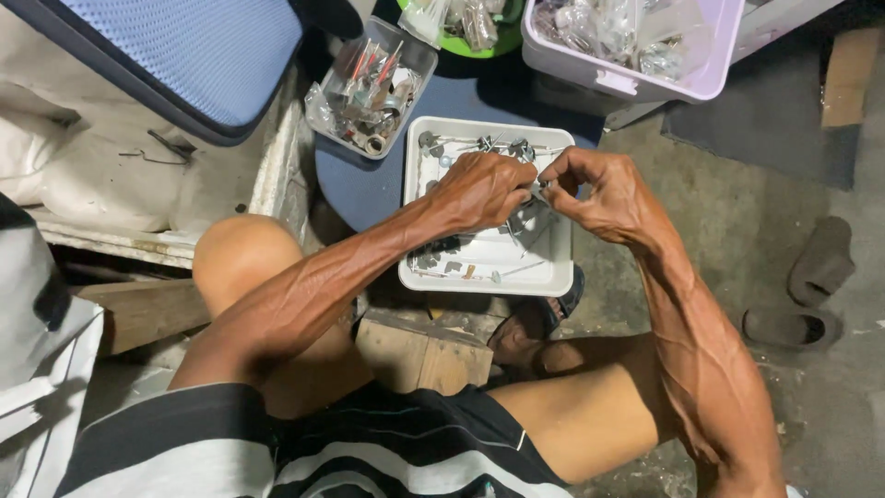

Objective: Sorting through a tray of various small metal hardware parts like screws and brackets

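Note:
My left hand (481, 192) and my right hand (601, 192) meet over a white rectangular tray (553, 272) that holds several small metal parts. Both hands pinch a small metal part (542, 185) between their fingertips, just above the tray. The part is tiny and mostly hidden by the fingers. More screws and washers (502, 146) lie along the tray's far edge, and a few dark bits (433, 254) lie near its front left corner.
A clear plastic box of mixed hardware (371, 88) stands behind the tray on a blue seat. A lilac bin with plastic bags (636, 41) is at the back right, a green bowl (470, 28) beside it. Two sandals (811, 295) lie on the concrete at right. My knees flank a wooden block (419, 355).

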